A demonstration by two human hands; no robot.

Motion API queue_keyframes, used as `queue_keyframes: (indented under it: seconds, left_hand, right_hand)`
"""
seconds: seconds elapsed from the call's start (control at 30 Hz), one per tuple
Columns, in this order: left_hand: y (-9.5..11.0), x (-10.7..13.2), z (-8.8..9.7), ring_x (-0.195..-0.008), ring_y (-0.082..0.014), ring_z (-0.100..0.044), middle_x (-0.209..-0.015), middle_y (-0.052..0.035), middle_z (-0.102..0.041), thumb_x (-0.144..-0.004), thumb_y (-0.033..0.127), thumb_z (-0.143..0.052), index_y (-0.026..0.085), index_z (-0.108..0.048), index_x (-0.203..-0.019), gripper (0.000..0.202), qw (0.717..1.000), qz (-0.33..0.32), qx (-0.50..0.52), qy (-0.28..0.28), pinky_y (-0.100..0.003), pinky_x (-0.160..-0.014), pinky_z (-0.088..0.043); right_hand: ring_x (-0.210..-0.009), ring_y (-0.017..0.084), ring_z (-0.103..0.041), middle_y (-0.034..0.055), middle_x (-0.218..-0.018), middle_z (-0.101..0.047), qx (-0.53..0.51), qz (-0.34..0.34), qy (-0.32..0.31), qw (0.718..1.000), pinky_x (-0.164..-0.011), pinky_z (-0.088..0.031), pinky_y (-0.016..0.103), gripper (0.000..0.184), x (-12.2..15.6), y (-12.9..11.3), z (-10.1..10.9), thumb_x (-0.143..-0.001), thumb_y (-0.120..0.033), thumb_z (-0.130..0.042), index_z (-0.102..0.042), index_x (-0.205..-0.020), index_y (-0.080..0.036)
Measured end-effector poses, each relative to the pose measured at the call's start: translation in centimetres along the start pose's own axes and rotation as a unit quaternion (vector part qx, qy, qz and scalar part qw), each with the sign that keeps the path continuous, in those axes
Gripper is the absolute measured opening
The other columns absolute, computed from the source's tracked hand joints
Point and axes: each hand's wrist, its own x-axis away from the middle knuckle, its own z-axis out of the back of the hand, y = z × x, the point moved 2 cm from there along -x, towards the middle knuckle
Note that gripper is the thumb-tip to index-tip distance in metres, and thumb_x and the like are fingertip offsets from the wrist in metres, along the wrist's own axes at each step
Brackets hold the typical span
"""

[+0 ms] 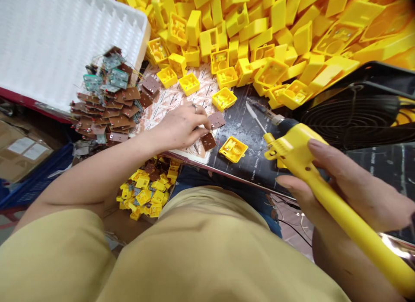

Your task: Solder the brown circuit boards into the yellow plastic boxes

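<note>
1. Landmark: the lone yellow housing point(233, 149) lies open side up on the black table point(238, 120), close to the near edge. All positions below refer to it.
2. Left hand point(184, 124): I hold it low over the printed sheet point(171, 98), left of the landmark, with fingers bent and thumb beside them. I cannot tell whether they pinch anything.
3. Brown board point(208, 141): it sits just left of the landmark, beneath my left fingertips. A second brown board point(216, 119) lies just beyond it, left of and beyond the landmark.
4. Right hand point(350, 198): I close it around the yellow soldering tool point(337, 207), right of the landmark. My thumb presses along the upper side of the tool body.
5. Tool tip point(255, 117): the bare metal points away from me, right of and beyond the landmark, and apart from it.
6. Housing pile point(246, 29): many yellow housings are heaped well beyond the landmark; a few stand loose at the near fringe.
7. Board stack point(113, 107): brown and green boards with wires are piled well left of the landmark, near the white tray point(71, 38).
8. Black fan point(353, 116): it stands right of and beyond the landmark.
</note>
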Motion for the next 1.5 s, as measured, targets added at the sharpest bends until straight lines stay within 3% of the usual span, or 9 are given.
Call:
queue_keyframes:
  seconds: [0.13, 0.3, 0.5, 0.73, 0.93, 1.17, 1.37, 1.43, 1.5]
  left_hand:
    - [1.6, -0.6, 0.7, -0.081, -0.0189, -0.063, -0.076, -0.0042, -0.069, -0.092, 0.020, -0.049, 0.018, -0.073, -0.092, 0.024, 0.994, -0.041, -0.103, -0.005, -0.034, -0.080, -0.048]
    - [4.1, -0.4, 2.2, -0.085, -0.0224, -0.065, -0.077, -0.0091, -0.069, -0.091, 0.011, -0.043, 0.013, -0.072, -0.087, 0.029, 0.984, -0.071, -0.159, -0.039, -0.036, -0.077, -0.049]
    - [2.7, -1.1, 2.2, -0.082, -0.0176, -0.069, -0.086, -0.0034, -0.075, -0.089, 0.024, -0.053, 0.019, -0.075, -0.100, 0.024, 0.997, 0.013, 0.005, -0.071, -0.028, -0.074, -0.049]
    - [2.7, -0.9, 2.8, -0.081, -0.0140, -0.070, -0.087, -0.0008, -0.076, -0.087, 0.023, -0.056, 0.017, -0.073, -0.097, 0.020, 0.982, 0.020, 0.181, -0.047, -0.024, -0.073, -0.050]
    - [1.5, 0.0, 0.3, -0.082, -0.0146, -0.071, -0.091, -0.0039, -0.076, -0.094, 0.031, -0.053, 0.016, -0.071, -0.096, 0.025, 0.906, 0.041, 0.416, 0.062, -0.026, -0.076, -0.055]
    - [2.3, 0.0, -2.7, -0.100, -0.0171, -0.069, -0.100, -0.0071, -0.075, -0.086, 0.030, -0.068, 0.017, -0.073, -0.087, 0.013, 0.893, 0.007, 0.403, 0.203, -0.030, -0.094, -0.053]
    - [2.9, -1.0, -3.6, -0.080, -0.0140, -0.070, -0.087, -0.0044, -0.075, -0.085, 0.041, -0.068, 0.017, -0.067, -0.085, 0.024, 0.790, 0.116, 0.584, 0.147, -0.027, -0.078, -0.054]
    - [2.9, -1.2, -2.7, -0.076, -0.0137, -0.068, -0.083, -0.0041, -0.074, -0.087, 0.038, -0.065, 0.016, -0.068, -0.086, 0.023, 0.823, 0.107, 0.544, 0.123, -0.027, -0.074, -0.053]
    - [3.0, -1.5, -1.8, -0.079, -0.0151, -0.068, -0.084, -0.0047, -0.074, -0.089, 0.031, -0.061, 0.016, -0.072, -0.087, 0.019, 0.900, 0.054, 0.421, 0.096, -0.029, -0.077, -0.050]
  right_hand:
    - [-0.068, 0.018, -0.072, 0.0014, -0.086, -0.076, -0.029, 0.013, -0.007, 0.999, -0.060, -0.057, 0.020, 0.067, 0.2, 0.8, -0.9, -0.082, -0.027, -0.077, -0.051, -0.144, -0.024]
    - [-0.061, 0.012, -0.069, -0.0033, -0.078, -0.072, -0.005, 0.022, -0.041, 0.999, -0.059, -0.052, 0.017, 0.035, 0.2, 0.5, -2.3, -0.085, -0.017, -0.073, -0.064, -0.118, -0.024]
    - [-0.082, 0.021, -0.072, 0.0064, -0.099, -0.072, -0.052, 0.020, -0.061, 0.997, -0.068, -0.057, 0.029, 0.039, -0.1, 0.2, -5.1, -0.085, -0.043, -0.073, -0.058, -0.112, -0.021]
    - [-0.085, 0.015, -0.072, 0.0006, -0.097, -0.073, -0.137, -0.018, -0.001, 0.990, -0.076, -0.057, 0.024, 0.029, -2.2, -1.5, -7.9, -0.089, -0.019, -0.069, -0.054, -0.113, -0.025]
    - [-0.076, 0.010, -0.072, -0.0054, -0.090, -0.073, -0.193, -0.075, 0.017, 0.978, -0.070, -0.056, 0.017, 0.028, -2.9, -2.2, -10.0, -0.091, -0.019, -0.065, -0.050, -0.114, -0.026]
    - [-0.080, 0.012, -0.073, -0.0046, -0.092, -0.073, -0.220, -0.105, 0.032, 0.969, -0.072, -0.059, 0.019, 0.036, -2.5, -2.1, -10.0, -0.088, -0.017, -0.068, -0.050, -0.117, -0.027]
    - [-0.074, 0.012, -0.071, -0.0034, -0.089, -0.073, -0.178, -0.086, 0.042, 0.979, -0.073, -0.058, 0.021, 0.030, -2.3, -1.6, -7.4, -0.083, -0.018, -0.075, -0.061, -0.108, -0.026]
    - [-0.068, 0.011, -0.069, -0.0042, -0.084, -0.073, -0.144, -0.095, 0.061, 0.983, -0.069, -0.056, 0.021, 0.026, -1.9, -1.3, -5.4, -0.080, -0.017, -0.078, -0.065, -0.101, -0.026]
    - [-0.065, 0.012, -0.068, -0.0037, -0.080, -0.072, -0.115, -0.117, 0.070, 0.984, -0.067, -0.056, 0.023, 0.014, -1.3, -0.9, -3.2, -0.086, -0.026, -0.074, -0.068, -0.099, -0.028]
